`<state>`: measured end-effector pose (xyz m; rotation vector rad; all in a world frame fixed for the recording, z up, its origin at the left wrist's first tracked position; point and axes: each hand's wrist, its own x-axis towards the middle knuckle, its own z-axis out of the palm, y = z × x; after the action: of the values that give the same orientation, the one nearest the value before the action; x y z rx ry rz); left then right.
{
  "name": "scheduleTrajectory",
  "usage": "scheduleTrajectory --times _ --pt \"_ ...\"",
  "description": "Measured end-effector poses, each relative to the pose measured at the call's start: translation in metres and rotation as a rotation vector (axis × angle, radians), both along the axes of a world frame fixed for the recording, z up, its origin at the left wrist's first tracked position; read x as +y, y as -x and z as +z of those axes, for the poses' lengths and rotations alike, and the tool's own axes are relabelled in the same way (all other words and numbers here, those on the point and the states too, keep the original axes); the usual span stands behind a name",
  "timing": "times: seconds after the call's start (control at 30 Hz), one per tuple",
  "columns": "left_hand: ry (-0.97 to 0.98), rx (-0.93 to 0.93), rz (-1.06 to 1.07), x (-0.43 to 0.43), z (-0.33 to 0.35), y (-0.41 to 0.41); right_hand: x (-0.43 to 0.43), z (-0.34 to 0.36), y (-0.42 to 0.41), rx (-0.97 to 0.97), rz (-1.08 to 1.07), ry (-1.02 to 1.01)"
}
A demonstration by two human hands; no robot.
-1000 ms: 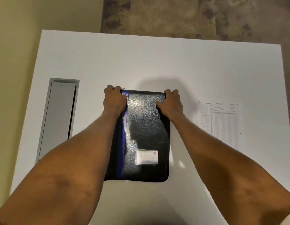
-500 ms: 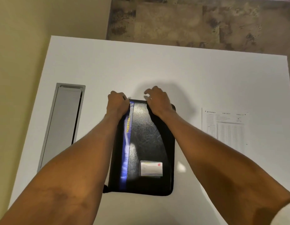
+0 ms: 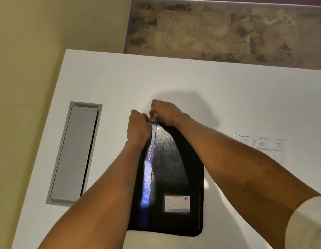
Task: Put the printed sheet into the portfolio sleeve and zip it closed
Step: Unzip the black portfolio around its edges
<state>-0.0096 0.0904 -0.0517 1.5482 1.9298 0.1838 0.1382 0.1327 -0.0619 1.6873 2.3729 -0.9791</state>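
Observation:
A black portfolio (image 3: 174, 177) with a blue stripe and a white label lies flat and closed on the white table (image 3: 227, 87), in front of me. My left hand (image 3: 138, 128) grips its far left corner. My right hand (image 3: 165, 112) is at the same far edge, fingers pinched on a small metal zipper pull beside the left hand. The printed sheet (image 3: 263, 142) lies flat on the table to the right of the portfolio, partly hidden behind my right forearm.
A grey cable-tray lid (image 3: 75, 153) is set into the table on the left. The table's far edge borders a mottled brown floor (image 3: 218, 33). A beige wall (image 3: 30, 51) runs along the left side.
My right hand has slid left along the portfolio's far edge, from its right corner to the left corner beside my left hand. The camera view has shifted down a little.

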Motion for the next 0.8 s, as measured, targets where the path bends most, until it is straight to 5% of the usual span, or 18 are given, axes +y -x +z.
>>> scheduleTrajectory --times 0.5,0.8 --pt "-0.006 -0.044 -0.002 -0.005 0.002 -0.003 -0.014 -0.004 -0.018 -0.036 0.206 -0.262" --pt "0.008 -0.028 -0.039 -0.006 0.001 -0.008 -0.024 0.0 -0.041 0.047 0.096 -0.173"
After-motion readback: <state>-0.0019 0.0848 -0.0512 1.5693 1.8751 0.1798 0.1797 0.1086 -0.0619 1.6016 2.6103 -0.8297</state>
